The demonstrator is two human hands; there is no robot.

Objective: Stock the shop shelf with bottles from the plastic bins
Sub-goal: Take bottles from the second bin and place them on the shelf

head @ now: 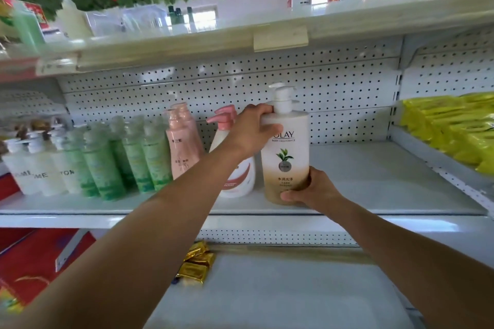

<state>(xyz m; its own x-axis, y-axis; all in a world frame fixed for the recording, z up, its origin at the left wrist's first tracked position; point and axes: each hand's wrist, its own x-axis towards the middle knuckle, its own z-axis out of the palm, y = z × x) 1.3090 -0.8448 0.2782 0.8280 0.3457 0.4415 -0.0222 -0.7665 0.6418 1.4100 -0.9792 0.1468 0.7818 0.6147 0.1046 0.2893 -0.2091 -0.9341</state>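
Here we hold the Olay pump bottle [285, 152] upright on the white shop shelf [361, 181], left hand [251, 133] gripping its shoulder, right hand [312, 189] wrapped round its base; pegboard backing [334, 88] behind, yellow packets [454, 128] rightward.

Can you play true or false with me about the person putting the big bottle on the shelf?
1. Both hands hold the Olay bottle. True: the left hand grips its shoulder, the right hand its base.
2. The Olay bottle has a pink pump. False: its pump is white; the white bottle with the pink pump stands just left of it.
3. Green bottles stand further left on the same shelf. True.
4. The shelf to the right of the Olay bottle is packed with bottles. False: that stretch is bare.
5. Gold packets lie on the shelf below. True.
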